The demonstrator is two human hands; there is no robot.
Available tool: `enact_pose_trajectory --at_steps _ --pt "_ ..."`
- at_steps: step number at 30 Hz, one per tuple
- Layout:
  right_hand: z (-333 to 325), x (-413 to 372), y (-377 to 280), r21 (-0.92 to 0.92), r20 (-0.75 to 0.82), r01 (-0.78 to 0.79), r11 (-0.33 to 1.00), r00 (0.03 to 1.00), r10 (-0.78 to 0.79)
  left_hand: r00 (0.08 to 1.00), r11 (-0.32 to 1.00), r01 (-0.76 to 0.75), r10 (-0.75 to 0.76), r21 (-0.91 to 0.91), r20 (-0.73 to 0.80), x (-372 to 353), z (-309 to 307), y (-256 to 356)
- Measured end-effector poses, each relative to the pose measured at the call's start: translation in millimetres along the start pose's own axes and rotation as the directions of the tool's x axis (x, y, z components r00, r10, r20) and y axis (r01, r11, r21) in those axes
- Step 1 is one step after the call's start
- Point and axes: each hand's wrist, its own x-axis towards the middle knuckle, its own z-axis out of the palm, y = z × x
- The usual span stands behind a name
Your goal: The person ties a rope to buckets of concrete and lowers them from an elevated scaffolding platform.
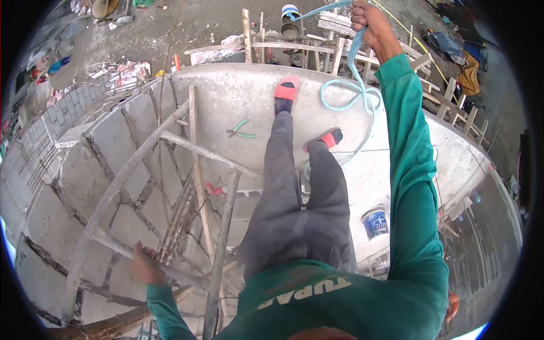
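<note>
From where I stand, the person's right hand (369, 24) is raised out ahead, fingers folded tight around a light-blue rope (352, 58). One length of it stretches across to a white-and-blue bucket (290, 11) down on the ground past the ledge; the rest drops into loose loops on the concrete ledge (226, 93), near the red slippers (286, 86) on the person's feet. Lower down, the left hand (146, 265) lies over a metal crossbar (115, 245), fingers partly curled; I can't tell how firmly it holds on. That bar joins a curved pipe (116, 181). On the ledge, left of the feet, lie green-handled pliers (243, 134), spread open. A blue-labelled pail (375, 224) stands beside the right leg, and rough timber rails (339, 55) run beyond the ledge's edge.
</note>
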Motion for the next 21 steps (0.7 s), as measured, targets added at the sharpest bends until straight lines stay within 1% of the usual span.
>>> enact_pose_trajectory --at_steps 1,2,4,5,7,8,9,11,13,16,18,19,21 --pt "11.7 -15.5 -15.7 0.014 -0.06 0.072 0.997 0.996 -0.071 1.0 1.0 0.008 -0.008 0.009 -0.017 -0.7 0.6 1.1" --pt "15.3 -22.7 -25.1 0.01 -0.06 0.071 0.997 0.996 -0.07 1.0 1.0 0.013 -0.012 0.009 -0.015 -2.4 0.7 2.6" --pt "21.9 -34.5 -41.9 0.116 0.096 0.054 0.992 0.993 -0.065 1.0 1.0 0.017 -0.017 0.012 0.014 -6.3 0.4 6.1" --pt "32.5 -43.7 -51.1 0.113 0.098 0.055 0.992 0.993 -0.066 1.0 1.0 0.019 -0.02 0.01 0.014 -6.1 0.0 6.8" --pt "58.0 -60.4 -68.2 0.149 0.057 0.118 0.982 0.99 -0.128 1.0 1.0 -0.009 0.009 0.011 0.007 -4.3 0.1 4.4" --pt "62.5 -62.5 -77.0 0.13 0.111 0.134 0.982 0.983 -0.149 1.0 1.0 -0.006 0.006 0.01 0.008 -3.9 -0.2 3.8" --pt "67.3 -64.9 -85.0 0.129 0.112 0.135 0.983 0.982 -0.149 1.0 1.0 0.002 -0.002 -0.006 0.023 -3.4 -0.7 3.5" --pt "78.6 -70.9 -98.1 0.05 0.105 0.173 0.984 0.979 -0.178 0.999 1.0 0.012 -0.011 -0.025 0.037 -1.4 -2.2 3.3" --pt "87.6 -73.3 -104.5 0.047 0.091 0.193 0.98 0.976 -0.197 0.999 0.999 -0.007 0.009 -0.05 0.052 0.0 -3.1 1.4" --pt "89.5 -65.4 -111.0 0.077 0.114 0.214 0.974 0.968 -0.222 0.998 1.0 -0.022 0.022 0.002 0.051 3.1 -4.3 0.4" --pt "94.1 -66.6 -112.6 0.176 0.132 0.125 0.976 0.98 -0.149 0.998 0.999 -0.034 0.035 -0.006 0.043 5.3 -5.3 -2.9" --pt "98.5 -64.0 -116.3 0.176 0.136 0.126 0.976 0.979 -0.151 0.998 0.999 -0.05 0.051 -0.011 0.04 6.5 -5.0 -4.5" --pt "107.1 -59.6 -123.9 0.129 0.053 0.209 0.969 0.975 -0.217 0.999 0.999 -0.04 0.04 -0.002 0.028 8.4 -6.4 -7.5"
